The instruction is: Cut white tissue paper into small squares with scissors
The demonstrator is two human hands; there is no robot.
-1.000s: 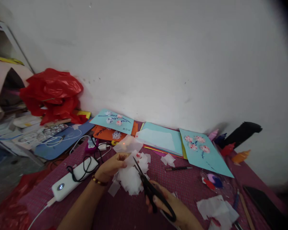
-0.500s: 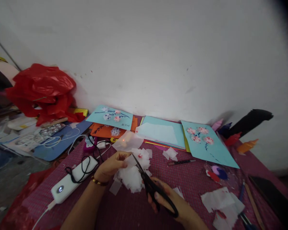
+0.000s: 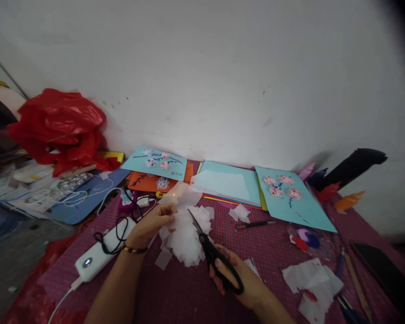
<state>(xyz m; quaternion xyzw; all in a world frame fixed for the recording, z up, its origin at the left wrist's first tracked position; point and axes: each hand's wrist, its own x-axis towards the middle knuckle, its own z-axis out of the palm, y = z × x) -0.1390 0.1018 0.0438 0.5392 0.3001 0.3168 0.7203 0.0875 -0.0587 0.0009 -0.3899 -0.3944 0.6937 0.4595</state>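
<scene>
My right hand (image 3: 232,274) grips a pair of black-handled scissors (image 3: 205,245) by the loops, blades pointing up and away and nearly closed together. My left hand (image 3: 155,224) pinches a small piece of thin white tissue paper (image 3: 178,221) between thumb and fingers, just left of the blade tips. Under both hands lies a heap of cut white tissue pieces (image 3: 185,249). The held piece blends with the heap, so its edges are hard to make out. A loose tissue square (image 3: 163,259) rests at the heap's lower left.
Blue cards with paper blossoms stand at the back left (image 3: 158,163) and right (image 3: 295,198). A white power bank (image 3: 99,258) with cables lies left of my arm. A dark pen (image 3: 255,224), more tissue (image 3: 308,281) and paint bags (image 3: 349,201) are to the right.
My left hand has shifted slightly left and up with the tissue piece. The scissors have come away from that paper, and their blades have drawn closer together.
</scene>
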